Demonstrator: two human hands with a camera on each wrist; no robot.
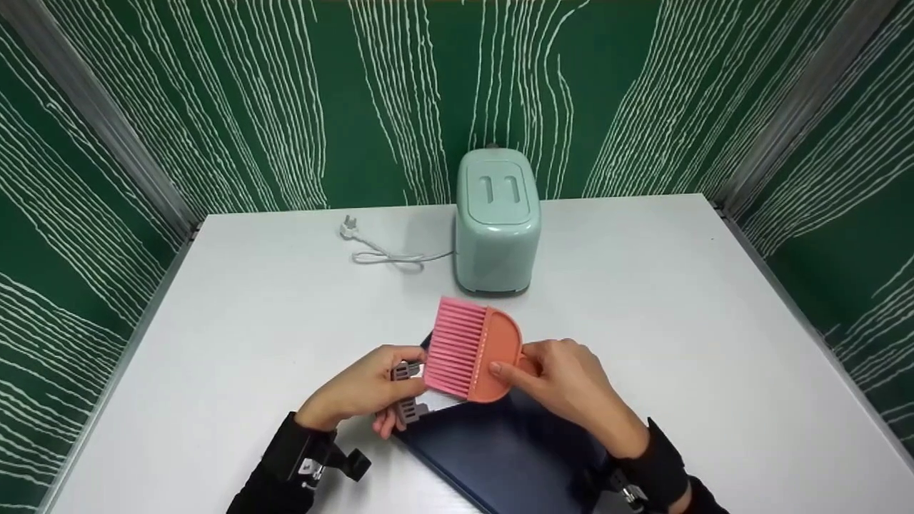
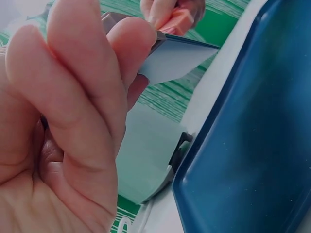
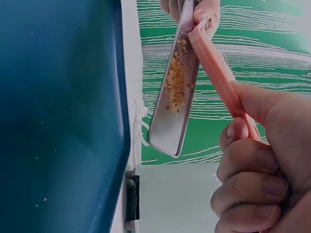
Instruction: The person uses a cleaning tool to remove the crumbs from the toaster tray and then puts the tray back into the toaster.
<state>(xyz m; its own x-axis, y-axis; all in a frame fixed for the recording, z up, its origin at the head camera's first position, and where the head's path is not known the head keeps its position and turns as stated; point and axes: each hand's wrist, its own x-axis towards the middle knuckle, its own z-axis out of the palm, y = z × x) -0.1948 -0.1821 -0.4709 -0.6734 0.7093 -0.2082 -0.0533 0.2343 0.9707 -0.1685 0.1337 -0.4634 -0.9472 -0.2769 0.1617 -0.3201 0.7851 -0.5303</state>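
My left hand pinches the grey slotted end of a metal crumb tray, held up over the dark blue tray. Yellow-brown crumbs lie along the crumb tray's surface in the right wrist view. In my right hand is a small brush with an orange handle, gripped with the thumb on its flat face. Its pink bristles overlap the crumb tray in the head view and hide much of it. Seen from the right wrist, the bristle end is right at the crumb tray's edge, near the left fingers.
A mint-green toaster stands at the back of the white table, beyond the hands. Its white cord and plug lie to its left. Small specks dot the blue tray. Green walls with white lines enclose the table.
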